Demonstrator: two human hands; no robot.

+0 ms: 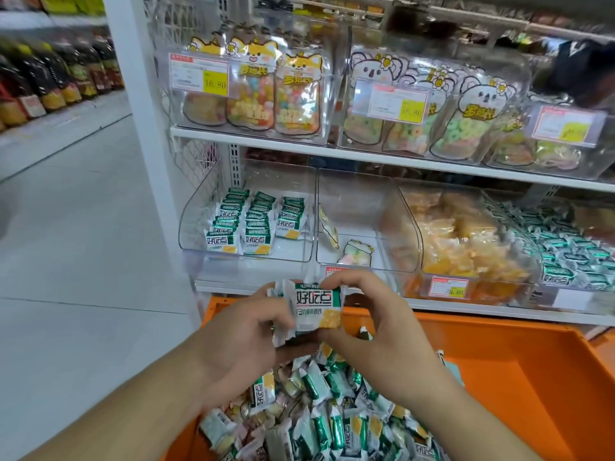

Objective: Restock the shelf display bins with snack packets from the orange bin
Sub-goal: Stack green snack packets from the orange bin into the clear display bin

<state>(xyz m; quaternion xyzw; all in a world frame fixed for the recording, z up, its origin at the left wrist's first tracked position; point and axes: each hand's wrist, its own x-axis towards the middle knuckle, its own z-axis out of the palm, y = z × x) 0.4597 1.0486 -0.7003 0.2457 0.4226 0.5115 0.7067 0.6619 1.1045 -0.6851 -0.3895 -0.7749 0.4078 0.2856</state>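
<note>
Head view: a small stack of green-and-white snack packets (317, 309) held up above the far left corner of the orange bin (519, 367), gripped between both hands. Left hand (243, 331) curled round the stack's left side, right hand (376, 327) pinching top and bottom edges of the front packet. Below, a heap of loose packets (319, 410) along the bin's left side. Beyond, on the lower shelf, a clear display bin (196, 227) with three neat rows of the same packets (254, 221), possibly only half full.
</note>
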